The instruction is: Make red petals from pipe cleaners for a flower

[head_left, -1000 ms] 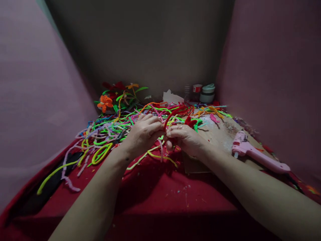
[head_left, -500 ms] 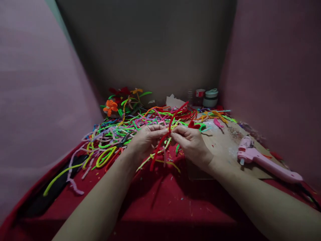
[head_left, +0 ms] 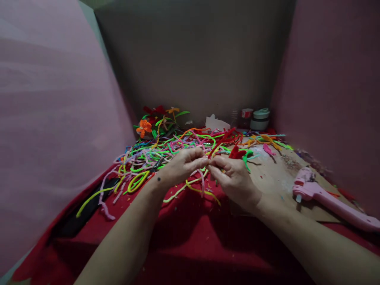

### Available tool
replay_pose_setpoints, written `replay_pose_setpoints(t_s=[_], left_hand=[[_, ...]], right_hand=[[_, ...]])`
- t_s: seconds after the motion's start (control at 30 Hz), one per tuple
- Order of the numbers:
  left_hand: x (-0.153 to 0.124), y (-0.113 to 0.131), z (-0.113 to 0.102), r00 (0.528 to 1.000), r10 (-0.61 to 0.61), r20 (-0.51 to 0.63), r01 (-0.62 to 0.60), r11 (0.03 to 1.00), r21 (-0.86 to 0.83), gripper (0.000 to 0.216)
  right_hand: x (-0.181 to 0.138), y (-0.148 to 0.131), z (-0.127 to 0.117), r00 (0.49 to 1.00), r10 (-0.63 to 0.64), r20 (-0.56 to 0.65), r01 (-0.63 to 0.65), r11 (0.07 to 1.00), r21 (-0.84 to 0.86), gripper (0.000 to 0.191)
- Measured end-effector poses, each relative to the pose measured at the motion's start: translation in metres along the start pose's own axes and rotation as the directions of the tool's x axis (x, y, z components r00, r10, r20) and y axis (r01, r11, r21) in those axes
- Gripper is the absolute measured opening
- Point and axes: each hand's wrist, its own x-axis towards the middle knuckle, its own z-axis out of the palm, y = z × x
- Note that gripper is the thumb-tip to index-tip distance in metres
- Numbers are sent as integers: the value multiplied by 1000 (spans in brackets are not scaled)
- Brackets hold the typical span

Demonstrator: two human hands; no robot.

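The left hand [head_left: 184,168] and right hand [head_left: 234,178] are pinching, fingertips together, what looks like 1 thin red fuzzy wire [head_left: 218,147] beside a pile of bright fuzzy wires [head_left: 154,156].

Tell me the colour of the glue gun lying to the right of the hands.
Pink. The glue gun shows best in the head view, on the cardboard.

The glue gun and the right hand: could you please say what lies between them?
In the head view, only brown cardboard lies between the right hand and the glue gun.
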Motion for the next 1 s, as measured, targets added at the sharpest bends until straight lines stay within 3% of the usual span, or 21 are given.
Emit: replay_pose_setpoints(t_s=[0.1, 0.17, 0.27, 0.33, 0.4, 0.5, 0.63, 0.7, 0.8, 0.9, 1.0], left_hand=[[-1, 0, 1, 991, -105, 78, 114, 987, -110, 25], [-1, -1, 1, 994, -101, 30, 104, 989, -109, 25], [1, -3, 0, 991, -112, -70, 105, 989, -102, 24], [2, -2, 0, 986, -131, -98, 121, 987, -108, 24], [4, -1, 0, 981, -166, -102, 155, 981, -115, 23], [6, -3, -2, 967, -239, -89, 224, 963, -151, 21], [5, -8, -4, 975, -215, -54, 207, 969, -132, 22], [3, -8, -4, 981, -189, -35, 187, 981, -53, 24], [1, -5, -2, 989, -147, 16, 146, 987, 65, 24], [0, -1, 0, 995, -95, 24, 91, 989, 119, 23], [0, 0, -1, 996, -82, -20, 83, 988, 132, 23]], right_hand=[[-1, 1, 3, 999, -14, -38, 11, 999, -53, 23], [2, 4, 2, 994, 92, 50, -98, 987, 124, 25], [8, 10, -1, 932, 232, 280, -336, 843, 421, 26], [10, 12, -2, 898, 277, 341, -420, 770, 481, 23], [10, 12, -2, 899, 317, 301, -426, 790, 440, 22], [8, 14, 1, 944, 287, 164, -321, 916, 241, 24], [5, 20, 5, 996, 58, 63, -58, 998, 1, 19], [4, 21, 5, 991, -132, -33, 128, 984, -121, 18], [6, 19, 0, 915, -383, -124, 303, 858, -414, 23], [9, 14, -5, 914, -400, -68, 300, 779, -551, 17], [12, 10, -7, 968, -251, -16, 223, 886, -406, 19]])
